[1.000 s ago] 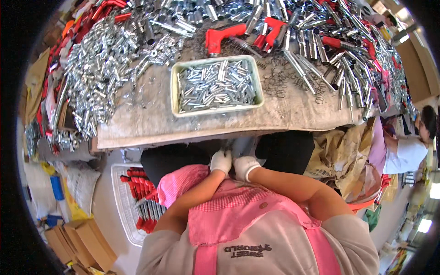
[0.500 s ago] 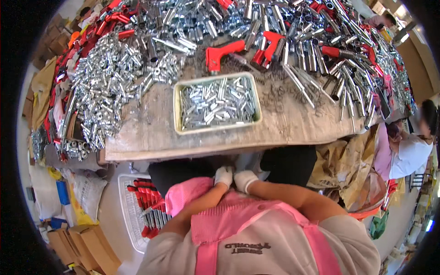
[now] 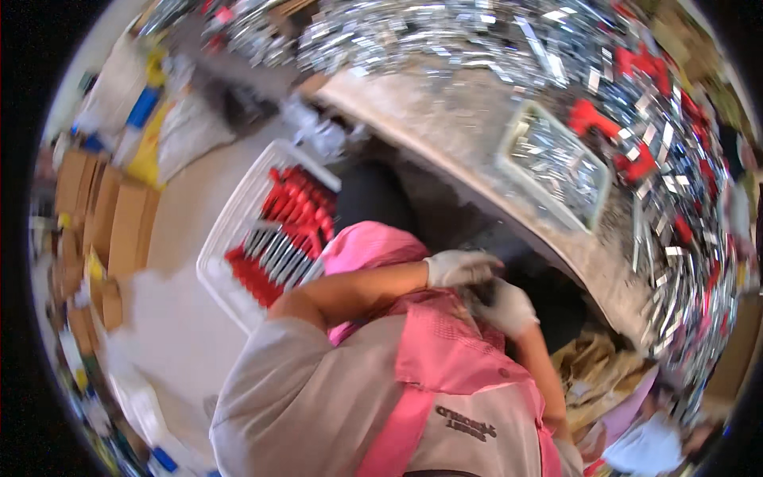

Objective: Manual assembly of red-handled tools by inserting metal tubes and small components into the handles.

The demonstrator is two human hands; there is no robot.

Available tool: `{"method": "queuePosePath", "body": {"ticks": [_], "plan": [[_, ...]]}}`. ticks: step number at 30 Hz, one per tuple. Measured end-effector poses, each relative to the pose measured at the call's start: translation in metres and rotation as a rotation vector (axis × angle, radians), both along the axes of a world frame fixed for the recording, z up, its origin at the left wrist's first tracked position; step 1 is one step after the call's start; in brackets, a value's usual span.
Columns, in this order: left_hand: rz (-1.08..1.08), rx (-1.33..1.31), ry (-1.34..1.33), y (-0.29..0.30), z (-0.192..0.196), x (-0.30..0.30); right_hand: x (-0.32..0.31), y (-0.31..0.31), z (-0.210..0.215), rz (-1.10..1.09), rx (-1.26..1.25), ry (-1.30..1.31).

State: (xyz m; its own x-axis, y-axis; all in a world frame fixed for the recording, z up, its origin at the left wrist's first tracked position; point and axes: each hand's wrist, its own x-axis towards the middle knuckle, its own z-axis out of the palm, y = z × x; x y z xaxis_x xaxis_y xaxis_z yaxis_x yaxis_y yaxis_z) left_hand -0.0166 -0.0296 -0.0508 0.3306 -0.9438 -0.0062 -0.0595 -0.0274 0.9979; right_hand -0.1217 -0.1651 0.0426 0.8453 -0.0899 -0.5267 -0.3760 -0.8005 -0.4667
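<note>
My left hand (image 3: 461, 268), in a whitish glove, is closed in front of my lap, its fingers pointing right. My right hand (image 3: 510, 308), also gloved, is closed just below and to the right, close against it. Something small and dark seems to lie between them, but blur and the fingers hide what it is. Left of my lap stands a white plastic basket (image 3: 216, 266) holding several red-handled tools (image 3: 280, 250) with silvery metal parts, laid side by side. My left elbow is near its right rim.
The workbench (image 3: 421, 131) edge runs slantwise in front of my knees. On it are a pale tray (image 3: 509, 159) of short metal pieces, heaped metal parts (image 3: 397, 36) and red gun-shaped handles (image 3: 592, 119). Cardboard boxes (image 3: 127, 226) and sacks (image 3: 195, 135) stand left; a person (image 3: 648, 445) sits lower right.
My view has swung to the left, so the basket is fuller in sight and the bench has shifted right. My hands have come up together in front of my lap.
</note>
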Motion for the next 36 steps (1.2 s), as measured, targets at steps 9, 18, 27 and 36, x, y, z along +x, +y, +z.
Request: {"method": "queuePosePath", "body": {"ticks": [9,18,27,36], "plan": [[0.416,-0.175,-1.308,0.14,0.149,0.038,-0.011,0.02,0.099,-0.061,0.7,-0.637],[0.846,1.231,-0.605,0.4,-0.043,0.056,-0.024,-0.07,0.105,-0.421,0.126,-0.824],[0.227,1.474,-0.659,0.34,-0.081,0.081,-0.034,-0.252,0.091,-0.639,-0.796,-0.655],[0.231,0.313,-0.712,0.111,0.164,0.114,-0.027,-0.266,0.074,-0.668,-0.979,-0.579]]}}
